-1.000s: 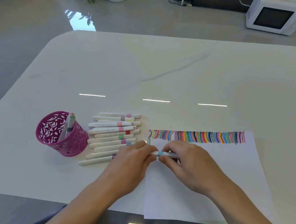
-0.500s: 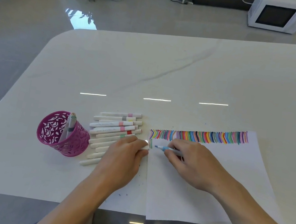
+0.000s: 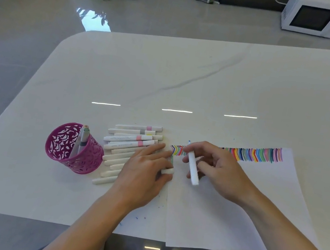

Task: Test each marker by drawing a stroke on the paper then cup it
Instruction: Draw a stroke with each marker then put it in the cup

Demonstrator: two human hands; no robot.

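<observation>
at the paper's left edge: both hands are set close together, just below the row of strokes
right hand (image 3: 217, 167): closed in a writing pinch on an uncapped marker (image 3: 193, 168), its blue tip raised toward the strokes, its white tail pointed back at the person
left hand (image 3: 147, 165): laid palm down, half over the loose markers, fingers curled on a short white piece (image 3: 167, 171), judged to be the marker's cap
paper (image 3: 232, 211): a row of coloured strokes (image 3: 252, 156) is carried along its far edge, with bare sheet below
loose markers (image 3: 131, 139): a capped batch is lined up on the table (image 3: 189, 74), between paper and cup
cup (image 3: 71, 149): purple cut-out holder, well left of the paper, with two markers (image 3: 81, 139) stood in it
step in hand: the test stroke, judged about to be drawn or only just drawn
next move: the tip is to be drawn down beside the leftmost stroke, then the cap pressed on and the marker carried to the cup
</observation>
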